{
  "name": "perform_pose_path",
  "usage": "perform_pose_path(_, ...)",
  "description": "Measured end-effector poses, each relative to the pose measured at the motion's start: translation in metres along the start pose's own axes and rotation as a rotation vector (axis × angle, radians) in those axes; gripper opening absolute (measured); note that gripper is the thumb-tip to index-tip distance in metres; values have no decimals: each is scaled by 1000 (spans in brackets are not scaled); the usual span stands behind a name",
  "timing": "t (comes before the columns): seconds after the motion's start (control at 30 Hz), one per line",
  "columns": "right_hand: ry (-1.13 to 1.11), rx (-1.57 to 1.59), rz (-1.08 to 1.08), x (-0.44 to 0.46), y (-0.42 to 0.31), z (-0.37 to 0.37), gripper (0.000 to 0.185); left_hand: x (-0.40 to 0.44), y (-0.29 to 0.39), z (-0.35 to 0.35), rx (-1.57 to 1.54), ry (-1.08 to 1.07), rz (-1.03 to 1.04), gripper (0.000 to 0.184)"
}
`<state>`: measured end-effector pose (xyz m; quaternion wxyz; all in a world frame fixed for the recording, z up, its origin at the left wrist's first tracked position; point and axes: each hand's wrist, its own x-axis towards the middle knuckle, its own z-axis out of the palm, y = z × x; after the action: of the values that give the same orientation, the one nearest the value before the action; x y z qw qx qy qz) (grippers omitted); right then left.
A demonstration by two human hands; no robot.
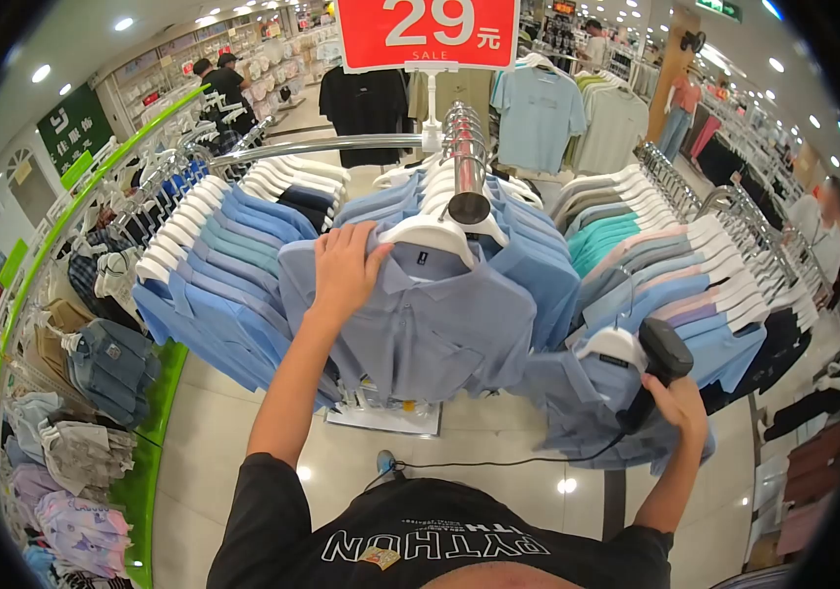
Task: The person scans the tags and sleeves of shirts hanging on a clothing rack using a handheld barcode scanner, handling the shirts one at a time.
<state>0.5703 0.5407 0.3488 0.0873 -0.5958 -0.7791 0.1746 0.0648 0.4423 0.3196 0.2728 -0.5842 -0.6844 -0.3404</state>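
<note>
At the front of the centre rail (469, 201) hangs a grey-blue collared shirt (405, 329) on a white hanger (430, 236). My left hand (346, 270) rests on its shoulder beside the hanger, thumb and fingers closed round the fabric. Lower right, my right hand (675, 402) grips a black handheld device (665, 353) with a black cable (508, 461) running from it. Next to the device is a second blue shirt (577, 402) on a white hanger (613, 344), close to my right hand; whether the fingers also hold its hanger is hidden.
Racks of blue shirts (233, 236) stand left, and pastel shirts (695, 294) right. A red sale sign (427, 34) rises above the centre rail. Folded-looking denim clothes (110, 368) hang far left. People are in the background. The cable crosses the tiled floor (479, 432).
</note>
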Motion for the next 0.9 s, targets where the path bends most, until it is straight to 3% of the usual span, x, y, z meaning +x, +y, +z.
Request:
perform_pose_path(0.07,-17,-92,47,-11,3,2,49,-1,3,3,-12,21,-30,36)
perform_pose_path(0.2,-141,-105,-68,-23,-8,3,47,-4,10,10,-39,96,-69,38)
perform_pose_path(0.33,-175,96,-377,-14,-31,1,46,-8,25,9,-5,264,-57,38)
perform_pose_path(0.43,-162,312,-656,9,-57,3,48,-25,37,0,-282,49,-95,39)
perform_pose_path(0.53,-226,429,-682,37,-79,9,51,-42,40,-5,-504,-219,-94,37)
perform_pose_path(0.63,-253,632,-596,56,-108,19,48,-56,45,-18,-459,-362,-38,36)
perform_pose_path(0.67,-240,648,-642,62,-118,18,47,-60,41,-18,-427,-382,9,39)
perform_pose_path(0.9,-275,725,-607,107,-162,48,53,-68,14,-35,-259,-331,-307,37)
